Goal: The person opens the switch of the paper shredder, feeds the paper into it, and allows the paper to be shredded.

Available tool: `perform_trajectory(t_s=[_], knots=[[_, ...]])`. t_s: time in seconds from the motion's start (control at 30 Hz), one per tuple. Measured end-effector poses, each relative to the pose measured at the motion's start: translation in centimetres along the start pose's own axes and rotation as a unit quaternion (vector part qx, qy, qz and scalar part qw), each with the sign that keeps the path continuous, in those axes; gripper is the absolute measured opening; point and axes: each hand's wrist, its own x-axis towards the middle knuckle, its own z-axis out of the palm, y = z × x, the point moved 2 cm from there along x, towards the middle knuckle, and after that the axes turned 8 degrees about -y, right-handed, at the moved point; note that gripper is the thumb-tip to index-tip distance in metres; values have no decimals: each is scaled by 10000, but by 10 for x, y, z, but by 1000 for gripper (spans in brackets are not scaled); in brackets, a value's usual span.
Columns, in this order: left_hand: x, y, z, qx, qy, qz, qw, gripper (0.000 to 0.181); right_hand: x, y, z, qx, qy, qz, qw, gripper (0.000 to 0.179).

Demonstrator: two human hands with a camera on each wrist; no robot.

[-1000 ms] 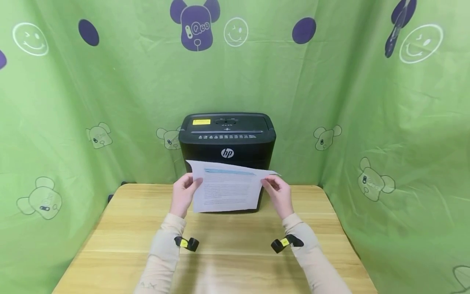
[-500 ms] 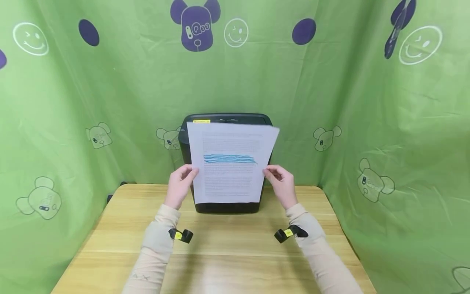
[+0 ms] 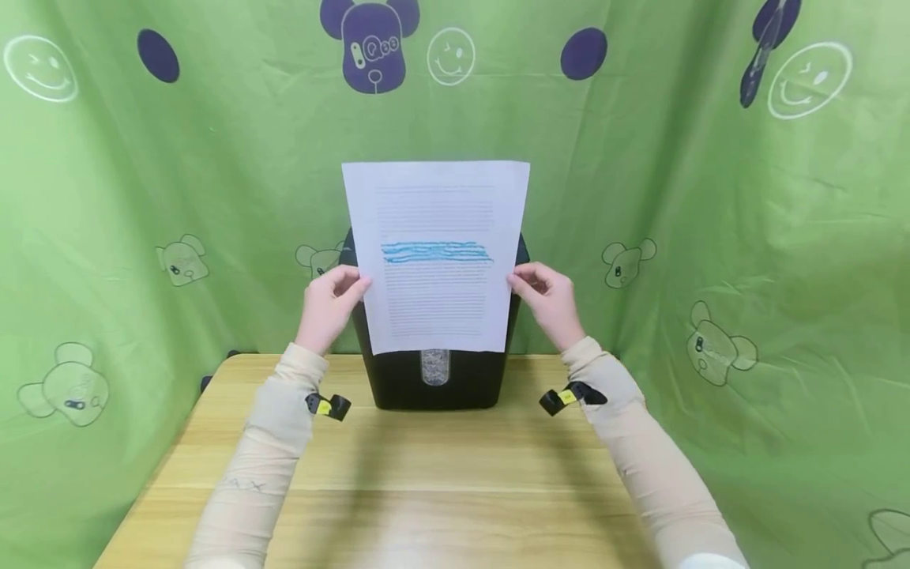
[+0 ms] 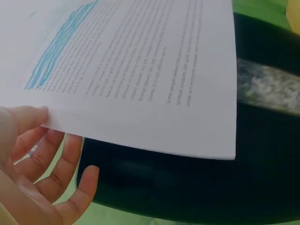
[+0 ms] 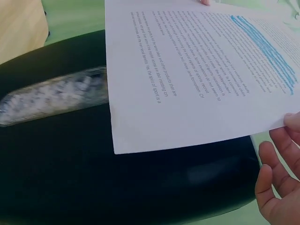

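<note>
Paper sheet [image 3: 436,269] before shredder [image 3: 472,381]; shredder on table [image 3: 441,474]; curtain [image 3: 277,150] behind, left and right.

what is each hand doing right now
Left hand: pinching the left edge of the printed sheet.
Right hand: pinching the sheet's right edge.

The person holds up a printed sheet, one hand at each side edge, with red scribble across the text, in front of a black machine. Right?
Not quite: the scribble is blue, as the head view shows. The left hand and right hand do hold the printed sheet by its side edges in front of the black machine.
</note>
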Motion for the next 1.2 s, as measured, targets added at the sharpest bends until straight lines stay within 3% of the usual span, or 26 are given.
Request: perform_trajectory(t_s=[0.23,0.43,0.77,0.97,1.2], knots=[[23,26,-19,369,41,257,9990,29,30,-23,-14,-278,-244,-42,9993,25],[45,57,-41,469,-74,201,9987,31,55,-51,-26,-443,-243,-218,9985,23],[81,98,-57,155,-175,197,9995,28,95,-90,-43,51,53,-265,9996,6],[94,103,-56,-10,-134,72,9999,25,106,-89,-43,20,182,-242,9995,2],[104,90,-54,-461,-128,-214,9986,23,113,-77,-36,282,324,-261,9987,5]])
